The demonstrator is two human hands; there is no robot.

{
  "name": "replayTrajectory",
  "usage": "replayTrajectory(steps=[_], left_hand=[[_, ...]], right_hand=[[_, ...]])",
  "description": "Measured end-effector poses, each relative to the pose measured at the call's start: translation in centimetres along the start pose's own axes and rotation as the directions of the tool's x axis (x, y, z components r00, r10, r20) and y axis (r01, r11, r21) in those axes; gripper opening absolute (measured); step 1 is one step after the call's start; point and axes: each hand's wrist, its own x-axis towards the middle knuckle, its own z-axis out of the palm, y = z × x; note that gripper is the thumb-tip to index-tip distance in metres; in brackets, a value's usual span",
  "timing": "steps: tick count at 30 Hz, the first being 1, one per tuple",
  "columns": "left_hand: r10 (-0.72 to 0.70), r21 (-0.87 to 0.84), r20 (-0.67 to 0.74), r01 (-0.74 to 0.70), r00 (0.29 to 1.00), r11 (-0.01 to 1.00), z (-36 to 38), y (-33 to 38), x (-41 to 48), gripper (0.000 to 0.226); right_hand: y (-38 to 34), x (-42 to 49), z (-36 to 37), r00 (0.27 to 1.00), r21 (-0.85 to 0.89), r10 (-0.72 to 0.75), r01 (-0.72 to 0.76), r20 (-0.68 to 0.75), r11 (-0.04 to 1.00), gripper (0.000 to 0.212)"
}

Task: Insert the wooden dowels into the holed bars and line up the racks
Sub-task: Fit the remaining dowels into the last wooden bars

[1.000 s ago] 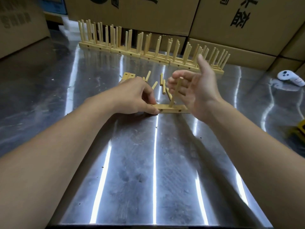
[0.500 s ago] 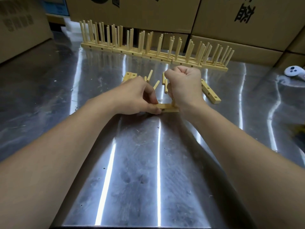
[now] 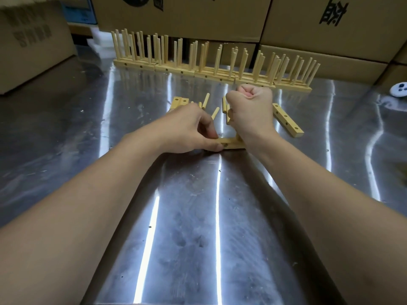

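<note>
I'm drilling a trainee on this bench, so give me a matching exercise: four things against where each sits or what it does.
Things: 1 left hand; 2 right hand; 3 loose holed bar; 4 finished racks.
States: A lined up by the cardboard boxes; B fisted above the near bar; C lying flat, right of both hands; D pinching the near bar.
Pairs: 1-D, 2-B, 3-C, 4-A.

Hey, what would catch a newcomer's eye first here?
At the centre, the right hand is clenched in a fist over a bar, seemingly round a dowel it hides, while the left hand pinches the bar's end. Behind them a long row of racks stands along the boxes, and a spare bar lies to the right.
</note>
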Motion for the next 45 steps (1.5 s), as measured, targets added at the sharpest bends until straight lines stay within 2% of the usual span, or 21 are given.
replayTrajectory(steps=[5, 8, 10, 19, 23, 26, 29, 32, 37, 40, 45], left_hand=[[0.012, 0.026, -0.009, -0.012, 1.0, 1.0, 0.0, 0.2, 0.0, 0.021], [0.012, 0.029, -0.015, -0.011, 1.0, 1.0, 0.1, 0.3, -0.1, 0.023], [0.006, 0.031, -0.031, -0.005, 1.0, 0.999, 0.2, 0.3, -0.1, 0.024], [0.006, 0.016, -0.009, -0.006, 1.0, 1.0, 0.1, 0.3, -0.1, 0.023], [0.006, 0.002, 0.01, -0.006, 1.0, 1.0, 0.1, 0.2, 0.0, 0.02], [-0.001, -0.006, 0.005, 0.001, 1.0, 1.0, 0.2, 0.0, 0.0, 0.02], [0.0, -0.008, -0.005, 0.0, 1.0, 1.0, 0.2, 0.0, -0.1, 0.02], [0.004, 0.015, -0.004, -0.004, 1.0, 1.0, 0.1, 0.0, -0.1, 0.019], [-0.006, -0.002, -0.014, 0.006, 1.0, 1.0, 0.2, -0.1, -0.1, 0.02], [0.0, 0.032, -0.036, 0.002, 0.999, 0.999, 0.3, -0.1, -0.3, 0.02], [-0.011, 0.035, -0.058, 0.013, 0.998, 0.999, 0.6, 0.1, -0.5, 0.021]], right_hand=[[0.0, -1.1, -0.9, 0.997, 0.141, 0.069, -0.073, 0.037, 0.987, 0.048], [-0.5, -1.3, -1.0, 0.985, 0.321, 0.148, -0.17, 0.093, 0.932, 0.052], [-0.7, -1.2, -1.0, 0.978, 0.352, 0.182, -0.206, 0.099, 0.913, 0.051], [-1.1, -1.6, -1.1, 0.972, 0.295, 0.198, -0.226, 0.124, 0.928, 0.054], [-0.8, -1.7, -0.6, 0.989, 0.2, 0.123, -0.136, 0.079, 0.97, 0.052], [-0.6, -1.3, -0.7, 0.99, 0.212, 0.112, -0.128, 0.087, 0.969, 0.05], [-0.4, -0.9, -0.5, 0.992, 0.216, 0.121, -0.126, 0.035, 0.968, 0.053], [-0.1, -1.2, -0.2, 0.997, 0.11, 0.068, -0.07, 0.021, 0.991, 0.056], [-0.1, -0.9, -0.4, 0.995, 0.17, 0.094, -0.1, 0.038, 0.98, 0.05], [-0.2, -1.4, 0.0, 0.998, 0.121, 0.058, -0.06, 0.021, 0.991, 0.053], [-0.1, -1.3, -0.3, 0.995, 0.167, 0.102, -0.104, 0.022, 0.98, 0.046]])
